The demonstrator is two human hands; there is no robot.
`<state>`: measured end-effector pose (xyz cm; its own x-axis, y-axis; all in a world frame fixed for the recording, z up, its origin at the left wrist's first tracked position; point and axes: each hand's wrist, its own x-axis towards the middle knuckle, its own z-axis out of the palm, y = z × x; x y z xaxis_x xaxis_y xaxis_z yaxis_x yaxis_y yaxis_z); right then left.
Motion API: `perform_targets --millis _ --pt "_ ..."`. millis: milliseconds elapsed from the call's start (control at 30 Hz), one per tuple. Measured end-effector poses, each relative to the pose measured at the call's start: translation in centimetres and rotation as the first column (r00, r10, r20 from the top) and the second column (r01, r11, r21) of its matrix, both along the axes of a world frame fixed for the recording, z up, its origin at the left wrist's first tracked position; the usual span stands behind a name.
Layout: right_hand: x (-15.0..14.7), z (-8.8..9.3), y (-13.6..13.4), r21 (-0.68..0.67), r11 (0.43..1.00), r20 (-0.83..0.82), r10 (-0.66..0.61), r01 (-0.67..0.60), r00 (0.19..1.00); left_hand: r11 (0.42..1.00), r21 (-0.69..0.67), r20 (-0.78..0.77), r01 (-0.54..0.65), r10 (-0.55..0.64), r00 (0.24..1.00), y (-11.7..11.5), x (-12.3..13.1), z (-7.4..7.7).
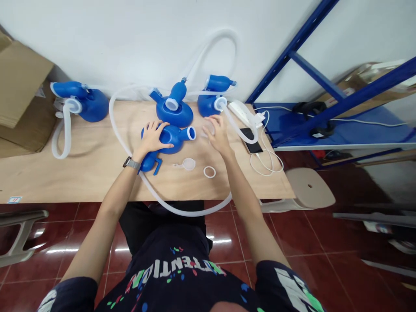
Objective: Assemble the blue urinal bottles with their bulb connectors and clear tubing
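Observation:
My left hand (154, 138) rests with spread fingers on a blue bottle (175, 135) lying on the table, its white-rimmed open mouth pointing right. My right hand (218, 133) is right of that mouth, its fingers curled round a small translucent piece (209, 127). A smaller blue part with a handle (149, 162) lies below my left hand. Nearer the front edge are a translucent cap with a tab (188, 164) and a white ring (209, 172). A long white hose (185, 213) loops round them and over the table's edge.
Behind stand blue bottles with hoses, one at the centre (174, 113), one at the right (206, 105) and one at the left (94, 105). A phone (251, 141), cables and a power strip (240, 113) lie right. A cardboard box (26, 104) is far left, a blue shelf (292, 125) right.

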<state>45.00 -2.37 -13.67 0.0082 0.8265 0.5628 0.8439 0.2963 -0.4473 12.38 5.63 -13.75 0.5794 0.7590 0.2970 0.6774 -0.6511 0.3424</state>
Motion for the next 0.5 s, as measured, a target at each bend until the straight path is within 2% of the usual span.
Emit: perform_targets --millis 67,133,200,333,500 --pt "-1.7 0.1 -0.2 -0.032 0.985 -0.002 0.170 -0.170 0.985 1.000 0.004 -0.001 0.002 -0.002 1.000 -0.1 0.0 0.0" --pt "-3.4 0.3 -0.4 -0.068 0.958 0.000 0.279 -0.278 0.960 1.000 0.012 0.000 0.004 -0.004 1.000 0.0 -0.1 0.0" --pt "-4.6 0.6 -0.5 -0.105 0.950 -0.032 0.291 -0.293 0.956 1.000 0.014 -0.001 0.001 -0.001 1.000 0.0 -0.1 -0.1" --pt "-5.3 1.2 -0.2 -0.172 0.951 -0.171 0.226 -0.255 0.959 1.000 0.012 -0.001 0.001 -0.001 1.000 0.0 -0.2 -0.1" --pt "-4.5 2.5 0.6 -0.237 0.891 -0.117 0.370 -0.388 0.922 1.000 -0.003 -0.002 0.008 -0.008 1.000 0.0 -0.1 0.2"
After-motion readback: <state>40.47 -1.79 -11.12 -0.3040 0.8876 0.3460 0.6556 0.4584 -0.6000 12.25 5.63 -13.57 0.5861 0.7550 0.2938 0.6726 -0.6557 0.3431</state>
